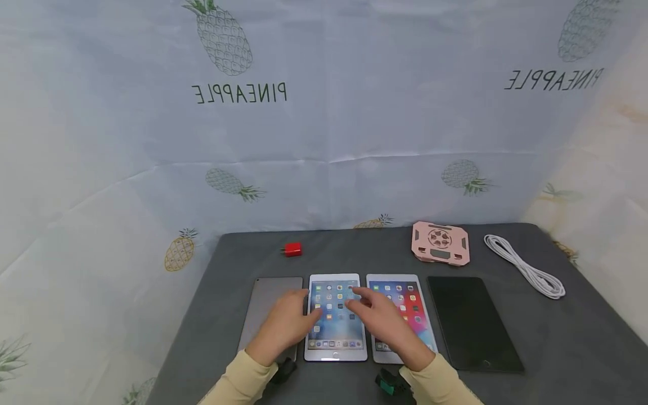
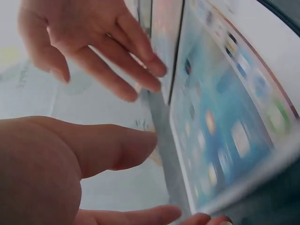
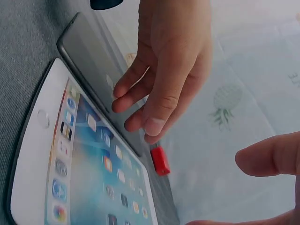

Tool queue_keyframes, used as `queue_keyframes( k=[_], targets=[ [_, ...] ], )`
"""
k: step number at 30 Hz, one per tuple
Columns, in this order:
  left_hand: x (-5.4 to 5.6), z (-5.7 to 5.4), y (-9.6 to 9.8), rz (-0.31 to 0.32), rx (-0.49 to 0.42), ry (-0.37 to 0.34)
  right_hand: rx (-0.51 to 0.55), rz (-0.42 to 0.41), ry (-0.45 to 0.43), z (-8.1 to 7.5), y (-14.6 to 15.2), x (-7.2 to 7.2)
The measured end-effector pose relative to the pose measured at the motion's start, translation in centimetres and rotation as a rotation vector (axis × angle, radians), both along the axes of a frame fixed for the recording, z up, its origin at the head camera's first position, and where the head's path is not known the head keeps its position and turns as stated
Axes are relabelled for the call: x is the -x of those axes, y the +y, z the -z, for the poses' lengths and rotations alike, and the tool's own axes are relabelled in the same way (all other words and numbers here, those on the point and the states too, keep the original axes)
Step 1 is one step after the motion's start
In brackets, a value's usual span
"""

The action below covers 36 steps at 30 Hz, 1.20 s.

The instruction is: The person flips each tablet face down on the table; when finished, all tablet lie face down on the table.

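A white tablet (image 1: 336, 353) with its screen lit, showing app icons, lies flat before me. My left hand (image 1: 287, 322) hovers at its left edge, fingers spread and holding nothing, and partly covers a grey tablet (image 1: 270, 286) lying back up. Above the white tablet's right edge is my right hand (image 1: 381, 319), thumb and fingers apart with nothing between them. It overlaps a second lit tablet (image 1: 422, 304) with a red and blue screen. In the left wrist view the left thumb (image 2: 126, 145) is clear of the screen.
A black tablet (image 1: 473, 320) lies at the right. Farther back are a red charger plug (image 1: 292, 250), a pink vented plate (image 1: 427, 247) and a coiled white cable (image 1: 536, 275). The grey table (image 1: 202, 326) meets a pineapple-print cloth (image 1: 324, 129) behind.
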<state>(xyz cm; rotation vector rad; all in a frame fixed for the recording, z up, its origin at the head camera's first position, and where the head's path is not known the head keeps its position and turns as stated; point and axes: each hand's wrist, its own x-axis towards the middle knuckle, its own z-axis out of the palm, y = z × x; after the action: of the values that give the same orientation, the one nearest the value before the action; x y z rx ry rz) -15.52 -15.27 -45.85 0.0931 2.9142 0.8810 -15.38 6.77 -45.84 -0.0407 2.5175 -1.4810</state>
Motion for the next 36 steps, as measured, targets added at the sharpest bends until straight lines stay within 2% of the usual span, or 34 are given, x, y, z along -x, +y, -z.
queue_keyframes(
  k=[6, 12, 19, 23, 36],
  targets=[
    [0.3, 0.3, 2.4, -0.005, 0.010, -0.050, -0.027, 0.000, -0.030, 0.3, 1.2, 0.3],
    [0.5, 0.1, 2.5, -0.017, 0.027, -0.067, -0.043, -0.009, -0.038, 0.4, 0.8, 0.5],
    [0.3, 0.0, 2.7, 0.006, 0.048, -0.070, -0.001, -0.004, -0.063, 0.5, 1.1, 0.7],
    [0.2, 0.1, 3.0, 0.010, 0.057, -0.067, -0.010, -0.002, -0.077, 0.5, 1.0, 0.6],
    [0.1, 0.1, 3.1, 0.037, 0.011, -0.087, 0.087, 0.028, -0.130, 0.3, 0.7, 0.7]
  ],
)
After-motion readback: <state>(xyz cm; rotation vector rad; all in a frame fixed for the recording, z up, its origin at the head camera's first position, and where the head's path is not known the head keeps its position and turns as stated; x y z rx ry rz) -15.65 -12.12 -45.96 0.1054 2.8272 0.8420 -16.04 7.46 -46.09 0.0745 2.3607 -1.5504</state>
